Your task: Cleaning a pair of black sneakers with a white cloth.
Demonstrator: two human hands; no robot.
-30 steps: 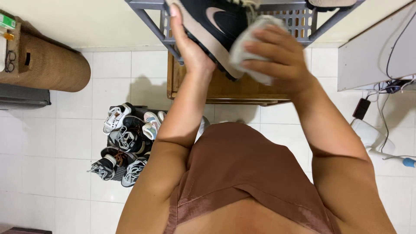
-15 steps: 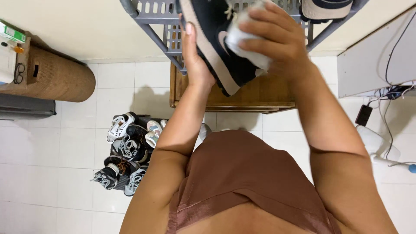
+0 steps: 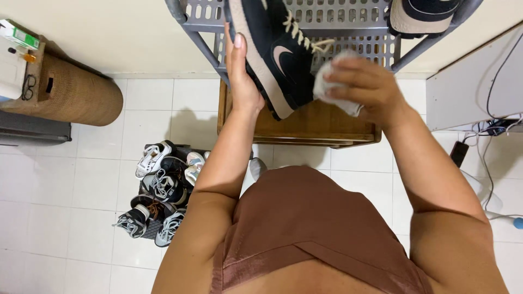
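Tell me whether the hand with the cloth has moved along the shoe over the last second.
Yes. The right hand with the grey cloth has slid off the black shoe, now beside its heel end, lower against the grey rack than half a second ago.

The toe of the black shoe (image 3: 272,49) in my left hand (image 3: 242,81) runs past the top edge; my right hand (image 3: 365,87) hides most of the cloth (image 3: 327,81)

Our right hand (image 3: 366,87) has slid the grey cloth (image 3: 332,87) down off the sneaker's (image 3: 275,51) side toward its heel (laces now uncovered), and the sneaker sits higher.
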